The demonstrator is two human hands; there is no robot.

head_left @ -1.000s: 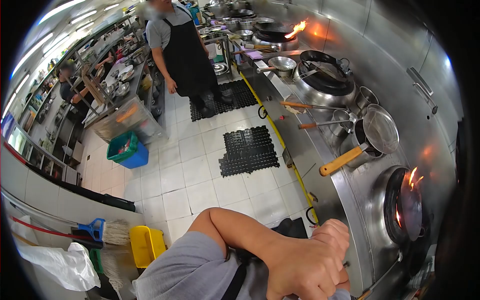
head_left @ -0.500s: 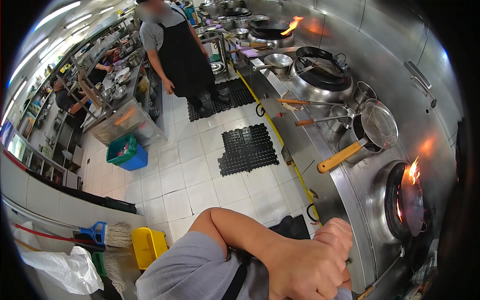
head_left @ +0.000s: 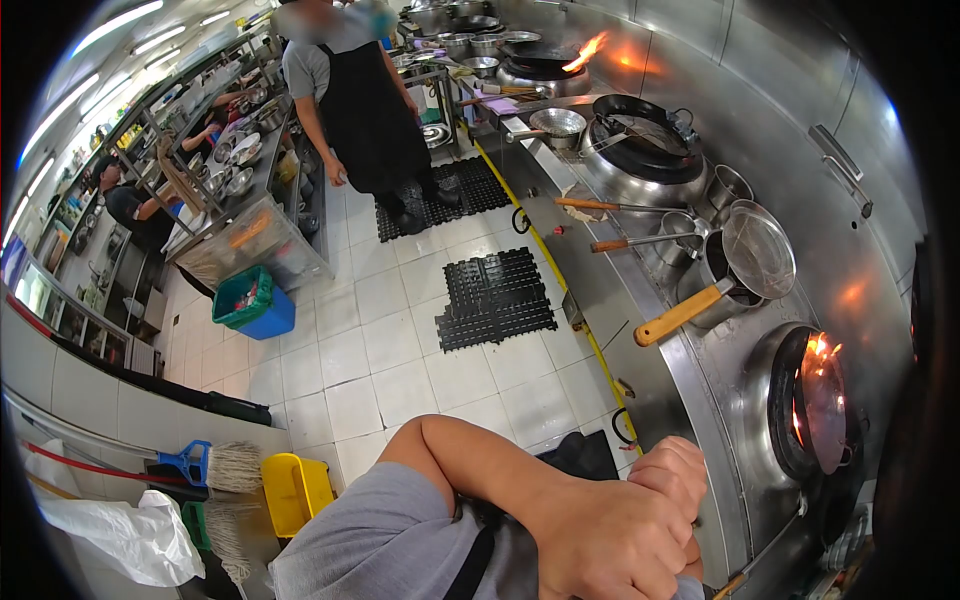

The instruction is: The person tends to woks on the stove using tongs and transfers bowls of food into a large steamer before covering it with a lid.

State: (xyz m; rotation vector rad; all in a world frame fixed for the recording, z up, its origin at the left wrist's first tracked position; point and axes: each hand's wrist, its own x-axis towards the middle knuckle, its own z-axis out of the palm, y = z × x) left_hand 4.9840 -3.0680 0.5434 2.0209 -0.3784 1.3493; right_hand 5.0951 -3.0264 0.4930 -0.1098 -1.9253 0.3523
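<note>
My left hand (head_left: pixel 605 540) is closed, its forearm reaching across in front of my grey shirt. Pressed against it is my right hand (head_left: pixel 670 478), curled into a fist. No tool sticks out of either hand, though the inner sides of the fingers are hidden. Right of them runs the steel counter edge (head_left: pixel 715 430). On the range nearby sits a wok (head_left: pixel 825 415) with flames at its rim. Behind it, a wire strainer (head_left: pixel 758 250) with a wooden handle rests over a steel pot (head_left: pixel 710 305).
A co-worker in a black apron (head_left: pixel 370 115) stands on a black floor mat (head_left: pixel 475 190). Another wok (head_left: pixel 640 145) and ladles (head_left: pixel 640 242) are on the range. At left are a blue bin (head_left: pixel 265 318), a yellow bucket (head_left: pixel 297 495) and mops (head_left: pixel 235 468).
Flames around the near wok have shifted and spread along its rim. A co-worker at the far left has shifted posture. My hands stay in nearly the same place.
</note>
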